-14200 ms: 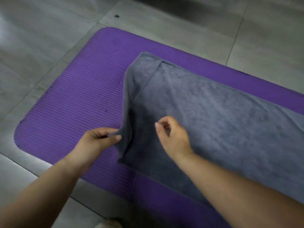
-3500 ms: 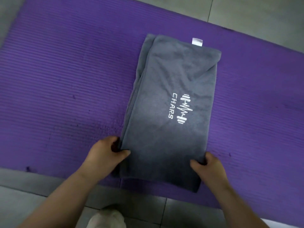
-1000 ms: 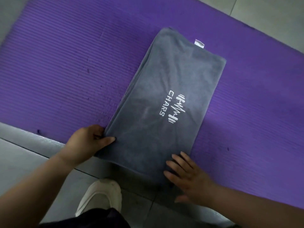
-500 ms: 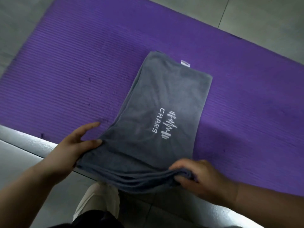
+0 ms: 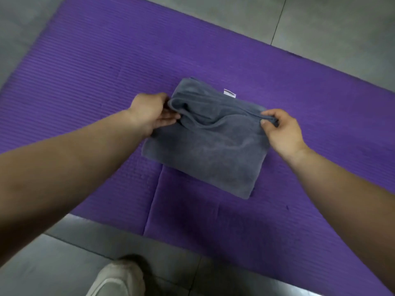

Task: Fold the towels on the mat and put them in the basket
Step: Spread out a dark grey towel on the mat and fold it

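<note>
A grey towel (image 5: pixel 205 154) lies folded into a compact rectangle on the purple mat (image 5: pixel 89 82). Its near half is doubled over onto the far half, so the printed logo is hidden. A small white label sticks out at the towel's far edge. My left hand (image 5: pixel 151 113) grips the folded-over edge at the towel's far left corner. My right hand (image 5: pixel 280 129) pinches the same edge at the far right corner. Between the two hands the edge sags a little. No basket is in view.
Grey floor tiles (image 5: pixel 333 33) surround the mat at the back and front. A light-coloured shoe (image 5: pixel 116 278) stands on the tiles just in front of the mat's near edge.
Both hands lifted the towel's near edge and carried it away from me onto the far edge, halving the towel. The logo is now covered.
</note>
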`<state>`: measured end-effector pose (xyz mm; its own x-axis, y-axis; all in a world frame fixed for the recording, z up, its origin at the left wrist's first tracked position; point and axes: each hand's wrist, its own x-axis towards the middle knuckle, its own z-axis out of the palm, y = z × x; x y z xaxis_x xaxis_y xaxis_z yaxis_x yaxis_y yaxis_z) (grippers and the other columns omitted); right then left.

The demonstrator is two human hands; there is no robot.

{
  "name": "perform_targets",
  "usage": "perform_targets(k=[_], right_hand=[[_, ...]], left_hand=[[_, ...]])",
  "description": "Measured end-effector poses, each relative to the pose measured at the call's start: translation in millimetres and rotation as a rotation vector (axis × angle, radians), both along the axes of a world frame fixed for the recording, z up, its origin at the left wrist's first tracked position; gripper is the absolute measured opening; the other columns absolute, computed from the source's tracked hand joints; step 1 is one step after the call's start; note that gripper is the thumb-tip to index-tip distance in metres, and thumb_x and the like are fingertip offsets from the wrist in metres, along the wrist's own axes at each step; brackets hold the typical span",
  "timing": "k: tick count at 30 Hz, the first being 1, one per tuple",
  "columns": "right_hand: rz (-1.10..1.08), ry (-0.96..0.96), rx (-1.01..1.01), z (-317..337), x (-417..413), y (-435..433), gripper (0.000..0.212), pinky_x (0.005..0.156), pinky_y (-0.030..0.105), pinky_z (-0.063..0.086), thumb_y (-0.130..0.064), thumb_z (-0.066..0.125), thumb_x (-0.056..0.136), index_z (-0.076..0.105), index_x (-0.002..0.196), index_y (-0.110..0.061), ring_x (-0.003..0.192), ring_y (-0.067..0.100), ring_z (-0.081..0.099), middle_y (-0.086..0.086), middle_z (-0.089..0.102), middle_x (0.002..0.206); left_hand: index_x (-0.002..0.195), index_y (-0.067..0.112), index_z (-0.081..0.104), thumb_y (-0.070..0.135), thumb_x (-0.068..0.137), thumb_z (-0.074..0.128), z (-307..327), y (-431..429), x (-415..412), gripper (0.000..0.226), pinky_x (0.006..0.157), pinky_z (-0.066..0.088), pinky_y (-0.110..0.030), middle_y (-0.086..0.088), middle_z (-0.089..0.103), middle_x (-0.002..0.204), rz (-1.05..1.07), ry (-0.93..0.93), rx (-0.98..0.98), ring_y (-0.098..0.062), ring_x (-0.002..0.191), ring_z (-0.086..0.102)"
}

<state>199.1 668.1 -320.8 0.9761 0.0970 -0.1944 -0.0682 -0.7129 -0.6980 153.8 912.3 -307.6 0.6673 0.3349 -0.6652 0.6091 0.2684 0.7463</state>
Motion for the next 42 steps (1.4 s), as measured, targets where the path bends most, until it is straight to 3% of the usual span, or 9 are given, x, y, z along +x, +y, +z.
perform_targets(k=[5,8,13,15,19,26,30,34,42], right_hand=[[-0.131,0.042,0.046,-10,29,0,0.045,0.070,0.010,0.036,-0.008,0.053,0.090,0.039,0.133,-0.005,0.094,0.012,0.045,0.016,0.053,0.127],[-0.175,0.071,0.037,-17,26,-7,0.059,0.084,0.019,0.039,-0.011,0.058,0.088,0.029,0.139,-0.006,0.096,0.014,0.047,0.013,0.043,0.135],[-0.257,0.170,0.008,-33,15,-22,0.037,0.060,0.008,0.040,-0.020,0.064,0.084,0.051,0.114,-0.003,0.052,-0.008,0.054,-0.001,0.054,0.078],[-0.199,0.177,-0.021,-34,13,-20,0.014,0.051,0.003,0.037,-0.020,0.065,0.083,0.053,0.086,-0.015,0.044,-0.017,0.049,-0.007,0.052,0.070],[-0.162,0.026,-0.100,-25,19,-10,0.033,0.059,0.019,0.033,-0.019,0.056,0.089,0.038,0.061,-0.021,0.055,0.007,0.044,-0.012,0.043,0.061],[-0.091,0.139,-0.009,-29,19,1,0.005,0.070,0.024,0.044,-0.019,0.056,0.089,0.052,0.092,-0.019,0.066,0.004,0.054,-0.003,0.052,0.077],[0.040,-0.042,-0.155,-22,7,4,0.043,0.092,0.025,0.034,-0.013,0.060,0.086,0.046,0.124,-0.001,0.093,0.019,0.047,0.016,0.049,0.120],[0.093,-0.043,-0.173,-20,5,17,0.035,0.093,0.026,0.035,-0.008,0.057,0.086,0.052,0.119,0.000,0.101,0.030,0.053,0.018,0.052,0.116],[-0.015,-0.089,-0.117,-17,20,34,0.027,0.087,0.030,0.038,0.001,0.045,0.086,0.054,0.111,-0.001,0.087,0.021,0.059,0.012,0.055,0.091]], left_hand=[[0.123,0.015,0.040,0.035,0.096,0.040,-3,-7,36,0.033,0.055,0.048,-0.022,0.001,0.058,0.069,-0.083,-0.049,0.179,0.001,0.036,0.055],[0.135,0.012,0.035,0.031,0.092,0.050,-18,-8,17,0.049,0.079,0.048,-0.030,0.000,0.056,0.089,-0.229,-0.108,0.535,-0.006,0.070,0.060],[0.135,0.003,0.037,0.023,0.082,0.066,-40,-12,-38,0.063,0.105,0.031,-0.035,-0.019,0.046,0.132,-0.391,-0.059,0.798,-0.031,0.123,0.041],[0.135,0.006,0.037,0.024,0.081,0.066,-40,-13,-46,0.065,0.099,0.036,-0.035,-0.017,0.050,0.129,-0.361,0.001,0.740,-0.031,0.120,0.046],[0.132,0.009,0.038,0.020,0.082,0.065,-34,-15,-54,0.058,0.082,0.037,-0.029,-0.017,0.057,0.116,-0.356,0.036,0.703,-0.032,0.109,0.053],[0.132,0.010,0.034,0.021,0.077,0.069,-30,-8,-109,0.066,0.073,0.034,-0.023,-0.003,0.048,0.099,-0.326,0.062,0.634,-0.027,0.091,0.054],[0.134,0.002,0.039,0.061,0.060,0.043,-29,9,-106,0.095,0.098,0.040,-0.048,-0.021,0.051,0.120,-0.365,-0.026,0.904,-0.041,0.110,0.051],[0.130,0.003,0.047,0.052,0.076,0.044,-24,16,-48,0.073,0.103,0.030,-0.043,-0.021,0.051,0.128,-0.610,-0.209,1.206,-0.038,0.121,0.046],[0.106,0.011,0.060,0.032,0.087,0.056,-37,24,5,0.028,0.107,0.016,-0.035,-0.014,0.057,0.118,-0.713,0.026,1.340,-0.032,0.119,0.042]])
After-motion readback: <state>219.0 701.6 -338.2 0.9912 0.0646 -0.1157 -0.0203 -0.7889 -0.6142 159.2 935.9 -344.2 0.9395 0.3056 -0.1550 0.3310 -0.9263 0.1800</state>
